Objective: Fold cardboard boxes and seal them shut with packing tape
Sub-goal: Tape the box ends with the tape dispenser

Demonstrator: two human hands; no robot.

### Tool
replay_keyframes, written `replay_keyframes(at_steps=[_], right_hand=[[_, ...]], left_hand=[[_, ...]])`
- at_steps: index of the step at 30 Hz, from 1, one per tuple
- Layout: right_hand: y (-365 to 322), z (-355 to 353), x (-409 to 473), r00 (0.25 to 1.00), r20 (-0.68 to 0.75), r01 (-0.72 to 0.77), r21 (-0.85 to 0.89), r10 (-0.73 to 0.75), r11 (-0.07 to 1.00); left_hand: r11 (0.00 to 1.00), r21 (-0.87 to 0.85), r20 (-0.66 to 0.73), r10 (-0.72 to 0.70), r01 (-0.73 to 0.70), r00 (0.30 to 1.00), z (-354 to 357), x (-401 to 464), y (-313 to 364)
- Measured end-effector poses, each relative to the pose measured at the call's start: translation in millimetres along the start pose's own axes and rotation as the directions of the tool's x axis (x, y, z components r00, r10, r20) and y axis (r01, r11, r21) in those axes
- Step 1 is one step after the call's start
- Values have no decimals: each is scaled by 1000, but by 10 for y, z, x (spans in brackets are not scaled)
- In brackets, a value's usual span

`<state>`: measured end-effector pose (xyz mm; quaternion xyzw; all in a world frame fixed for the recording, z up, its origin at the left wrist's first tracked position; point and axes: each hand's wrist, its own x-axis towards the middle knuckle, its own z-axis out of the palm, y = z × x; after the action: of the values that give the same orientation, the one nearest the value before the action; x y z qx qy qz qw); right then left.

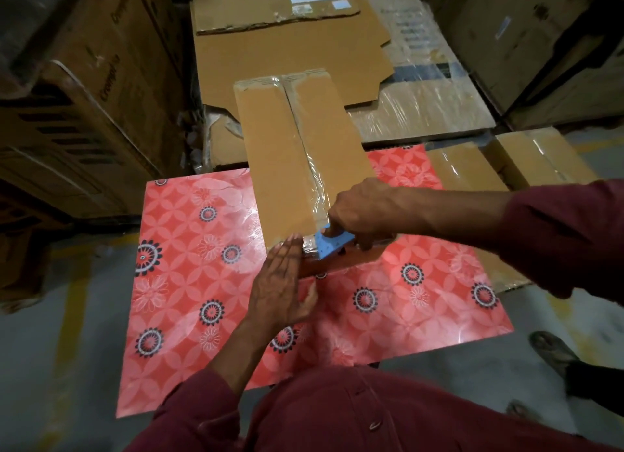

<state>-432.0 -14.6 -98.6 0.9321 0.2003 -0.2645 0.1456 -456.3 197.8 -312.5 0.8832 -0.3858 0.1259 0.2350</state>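
A long brown cardboard box (280,154) lies on a red flowered table (189,282), its top flaps closed and a strip of clear tape running along the centre seam. At the box's near end my right hand (361,211) grips a blue tape dispenser (329,247) pressed against the edge. My left hand (280,282) lies flat with straight fingers against the near end of the box, just left of the dispenser. The dispenser's roll is hidden under my right hand.
Flat cardboard sheets (287,53) lie stacked behind the table. Taped boxes (537,154) stand at the right, large cartons (101,90) at the left. Another person's foot (553,350) stands on the grey floor at the right.
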Motion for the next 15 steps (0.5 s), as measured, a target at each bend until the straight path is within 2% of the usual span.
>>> replay_keyframes(at_steps=[4, 6, 9, 12, 15], right_hand=[[394, 108, -327, 987, 158, -3, -126, 23, 992], [632, 221, -468, 980, 184, -52, -105, 70, 993], [842, 387, -563, 985, 146, -81, -63, 90, 995], [922, 549, -542, 997, 59, -48, -77, 53, 996], [964, 648, -532, 999, 43, -6, -109, 11, 994]], left_hand=[[1000, 6, -20, -4, 4, 1000, -15, 8, 40], [1000, 22, -7, 2, -2, 1000, -4, 23, 35], [999, 43, 24, 2, -3, 1000, 13, 28, 42], [994, 97, 25, -52, 49, 998, -44, 120, 172], [993, 103, 22, -58, 55, 998, -94, 333, 405]])
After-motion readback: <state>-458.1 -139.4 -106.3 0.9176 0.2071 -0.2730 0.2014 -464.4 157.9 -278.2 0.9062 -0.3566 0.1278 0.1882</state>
